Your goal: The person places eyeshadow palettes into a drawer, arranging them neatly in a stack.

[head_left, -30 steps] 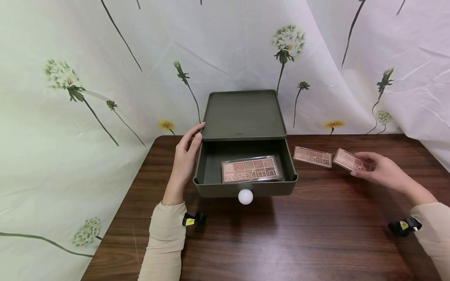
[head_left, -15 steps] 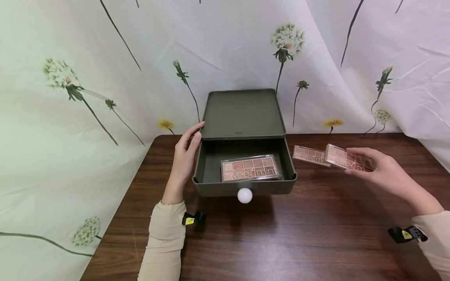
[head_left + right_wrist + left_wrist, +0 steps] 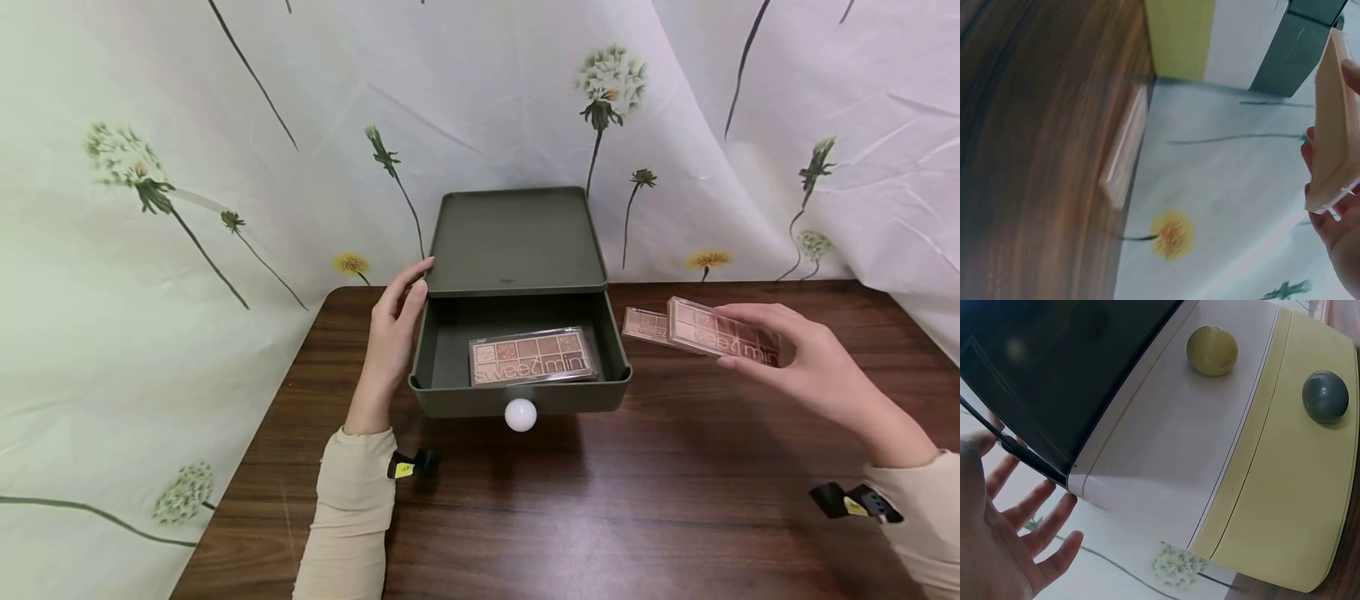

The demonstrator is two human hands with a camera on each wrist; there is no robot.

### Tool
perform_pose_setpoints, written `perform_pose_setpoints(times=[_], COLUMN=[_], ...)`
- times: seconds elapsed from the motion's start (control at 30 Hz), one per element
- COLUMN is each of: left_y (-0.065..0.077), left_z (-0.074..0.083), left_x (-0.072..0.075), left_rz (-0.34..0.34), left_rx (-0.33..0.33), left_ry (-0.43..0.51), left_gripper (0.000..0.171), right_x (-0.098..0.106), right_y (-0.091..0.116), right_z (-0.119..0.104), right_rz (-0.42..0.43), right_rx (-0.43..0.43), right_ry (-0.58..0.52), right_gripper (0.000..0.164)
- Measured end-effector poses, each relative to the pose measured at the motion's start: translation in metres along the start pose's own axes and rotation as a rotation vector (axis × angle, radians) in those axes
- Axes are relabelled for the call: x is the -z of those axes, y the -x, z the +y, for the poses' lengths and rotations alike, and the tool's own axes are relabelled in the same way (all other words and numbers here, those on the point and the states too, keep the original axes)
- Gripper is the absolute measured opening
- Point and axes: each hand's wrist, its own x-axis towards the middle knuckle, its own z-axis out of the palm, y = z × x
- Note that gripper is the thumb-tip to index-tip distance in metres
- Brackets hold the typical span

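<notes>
My right hand (image 3: 802, 350) pinches a clear-lidded eyeshadow palette (image 3: 716, 329) between thumb and fingers. In the right wrist view this held palette (image 3: 1333, 119) is off the table, its pale side showing. A second palette (image 3: 641, 325) lies on the table, partly covered by the held one in the head view. A third, larger-looking palette (image 3: 531, 357) sits inside the pulled-out dark green top drawer (image 3: 450, 350), leaning at its front wall. My left hand (image 3: 393, 321) rests with spread fingers at the left side of the drawer box; its fingertips (image 3: 1069, 501) touch near the edge.
Below the green drawer, the box has a white tier (image 3: 1160, 437) with a yellow knob (image 3: 1212, 351) and a yellow tier (image 3: 1279, 481) with a dark green knob (image 3: 1325, 396). A white knob (image 3: 521, 414) fronts the open drawer. Dandelion-printed cloth (image 3: 510, 100) hangs behind the wooden table (image 3: 675, 500).
My right hand has lifted its palette and carried it left toward the drawer, so it now overlaps the palette lying on the table. The left hand has stayed at the box's side.
</notes>
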Motion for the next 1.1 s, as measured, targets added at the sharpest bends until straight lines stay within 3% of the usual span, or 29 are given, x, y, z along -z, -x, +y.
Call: perform_pose_setpoints(times=[0.13, 0.27, 0.47, 1.1], left_y=[0.0, 0.0, 0.0, 0.0], left_z=[0.0, -0.001, 0.0, -0.001], left_x=[0.0, 0.0, 0.0, 0.001], left_rz=[0.003, 0.006, 0.004, 0.001], left_rx=[0.009, 0.012, 0.008, 0.006], left_ry=[-0.004, -0.006, -0.005, 0.002], left_gripper=[0.039, 0.039, 0.039, 0.039], right_x=[-0.004, -0.011, -0.021, -0.054], right_y=[-0.005, -0.009, -0.016, -0.051], right_z=[-0.01, -0.023, -0.053, -0.099], right_rz=[0.058, 0.106, 0.135, 0.076], right_rx=[0.105, 0.241, 0.351, 0.405], right_ry=[-0.051, -0.169, -0.306, -0.32], right_gripper=[0.064, 0.046, 0.051, 0.051])
